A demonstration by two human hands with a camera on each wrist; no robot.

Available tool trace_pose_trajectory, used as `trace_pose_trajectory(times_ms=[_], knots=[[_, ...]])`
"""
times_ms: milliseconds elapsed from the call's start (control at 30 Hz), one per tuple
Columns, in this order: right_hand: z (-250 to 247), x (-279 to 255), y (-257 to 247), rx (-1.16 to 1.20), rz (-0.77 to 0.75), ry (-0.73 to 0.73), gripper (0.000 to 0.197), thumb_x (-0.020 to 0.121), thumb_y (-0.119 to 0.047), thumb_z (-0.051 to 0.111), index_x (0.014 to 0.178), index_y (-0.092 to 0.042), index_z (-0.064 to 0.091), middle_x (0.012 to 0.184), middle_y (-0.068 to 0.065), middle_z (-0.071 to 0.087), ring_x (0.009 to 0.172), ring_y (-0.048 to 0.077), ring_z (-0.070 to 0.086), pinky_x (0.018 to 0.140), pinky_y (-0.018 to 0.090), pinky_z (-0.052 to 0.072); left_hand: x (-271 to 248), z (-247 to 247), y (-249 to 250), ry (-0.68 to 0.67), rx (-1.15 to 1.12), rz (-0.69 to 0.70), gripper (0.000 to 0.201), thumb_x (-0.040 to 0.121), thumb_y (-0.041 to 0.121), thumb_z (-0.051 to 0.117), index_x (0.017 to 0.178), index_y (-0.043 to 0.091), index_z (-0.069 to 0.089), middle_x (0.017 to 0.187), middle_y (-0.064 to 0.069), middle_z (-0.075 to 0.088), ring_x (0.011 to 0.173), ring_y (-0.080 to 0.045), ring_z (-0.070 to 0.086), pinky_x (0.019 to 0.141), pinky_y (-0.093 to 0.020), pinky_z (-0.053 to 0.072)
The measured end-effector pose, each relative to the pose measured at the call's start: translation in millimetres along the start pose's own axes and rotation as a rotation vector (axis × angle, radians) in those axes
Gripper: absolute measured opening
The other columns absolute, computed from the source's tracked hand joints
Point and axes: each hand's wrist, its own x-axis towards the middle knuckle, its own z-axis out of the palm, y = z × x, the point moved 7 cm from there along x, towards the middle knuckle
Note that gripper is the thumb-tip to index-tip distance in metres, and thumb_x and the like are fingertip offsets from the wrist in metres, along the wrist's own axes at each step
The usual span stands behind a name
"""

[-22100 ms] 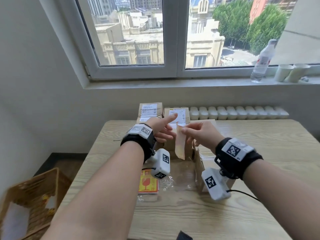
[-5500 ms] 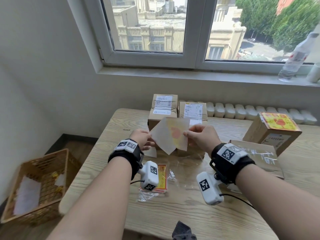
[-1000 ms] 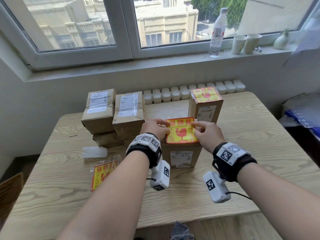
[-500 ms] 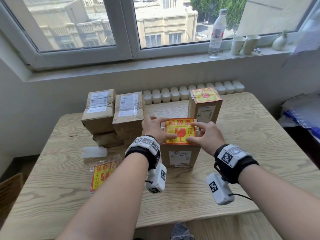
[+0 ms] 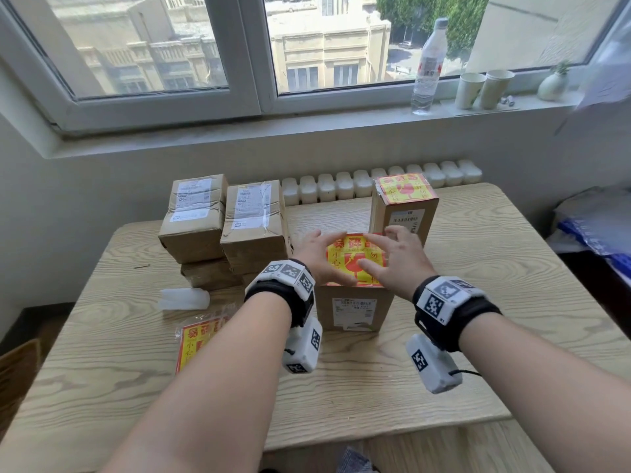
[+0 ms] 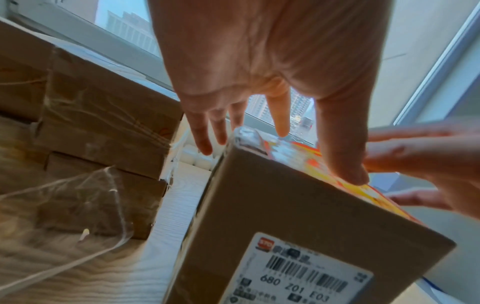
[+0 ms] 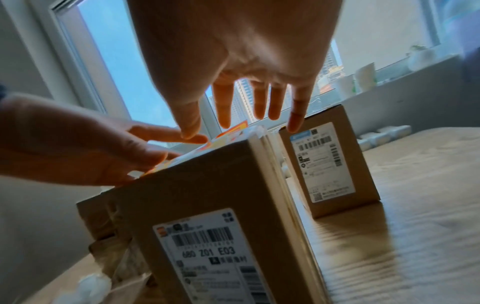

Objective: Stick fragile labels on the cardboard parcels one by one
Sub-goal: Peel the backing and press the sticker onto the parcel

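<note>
Since 0.5 s ago both hands flattened | left hand (image 5: 317,259), right hand (image 5: 396,264) open-fingered atop label (image 5: 353,259) on parcel (image 5: 353,307)

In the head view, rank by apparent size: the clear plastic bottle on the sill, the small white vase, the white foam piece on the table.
1. Clear plastic bottle.
2. White foam piece, though it lies nearer the camera.
3. Small white vase.

Both hands covered the sides of the fragile label (image 5: 355,259), the left forearm hid half the label pack (image 5: 199,339), and the parcels' print was unreadable.
</note>
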Motion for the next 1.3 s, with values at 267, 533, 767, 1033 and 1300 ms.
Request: trace_pose_trajectory(times_ms=[267, 533, 767, 1033, 1300], knots=[[4.4, 4.6, 22.6, 0.056, 0.113, -0.079, 0.072, 0.089, -0.054, 0.054, 0.150, -0.029, 0.025, 0.151, 0.008, 0.030, 0.136, 0.026, 0.036, 0.110, 0.042, 0.034, 4.5, -4.3, -15.1, -0.008, 0.057, -0.049, 0.125, 0.053, 0.046, 0.089, 0.152, 0.028, 0.015, 0.160, -0.004, 0.013, 0.147, -0.023, 0.014, 0.118, -0.049, 0.021], [5.8, 5.4, 24.7, 0.211, 0.147, -0.141, 0.072, 0.091, -0.044, 0.057, 0.151, -0.025, 0.021, 0.136, 0.006, 0.054, 0.115, 0.024, 0.058, 0.094, 0.041, 0.051, 8.3, 15.0, 26.4, -0.091, 0.504, 0.053, 0.128, 0.053, 0.046, 0.088, 0.150, 0.042, 0.005, 0.158, -0.001, 0.010, 0.144, -0.029, 0.010, 0.114, -0.054, 0.025], [-3.5, 10.8, 35.2, 0.285, 0.087, -0.128, 0.065, 0.092, -0.038, 0.058, 0.148, -0.024, 0.028, 0.129, 0.003, 0.059, 0.114, 0.021, 0.058, 0.098, 0.039, 0.048, 8.9, 11.2, 26.7, 0.026, 0.404, -0.028, 0.127, 0.052, 0.040, 0.087, 0.149, 0.043, 0.005, 0.141, -0.004, 0.030, 0.131, -0.026, 0.027, 0.105, -0.048, 0.039], [-51.4, 41.4, 34.8, 0.288, -0.002, 0.051, 0.041, 0.092, -0.025, 0.058, 0.132, -0.019, 0.051, 0.117, 0.000, 0.063, 0.101, 0.015, 0.058, 0.087, 0.027, 0.047, 34.9, -36.3, 47.1, 0.114, 0.404, -0.113, 0.122, 0.056, 0.039, 0.087, 0.151, 0.035, 0.010, 0.144, -0.008, 0.028, 0.136, -0.030, 0.025, 0.107, -0.049, 0.038], [-62.3, 85.6, 36.4, 0.084, -0.047, 0.055, 0.044, 0.090, -0.012, 0.051, 0.133, -0.021, 0.053, 0.144, 0.001, 0.046, 0.135, 0.019, 0.041, 0.110, 0.035, 0.036, 85.9, -63.9, 41.5, 0.117, 0.403, -0.151, 0.118, 0.054, 0.037, 0.088, 0.148, 0.036, 0.017, 0.139, -0.006, 0.032, 0.133, -0.029, 0.030, 0.101, -0.052, 0.043]])
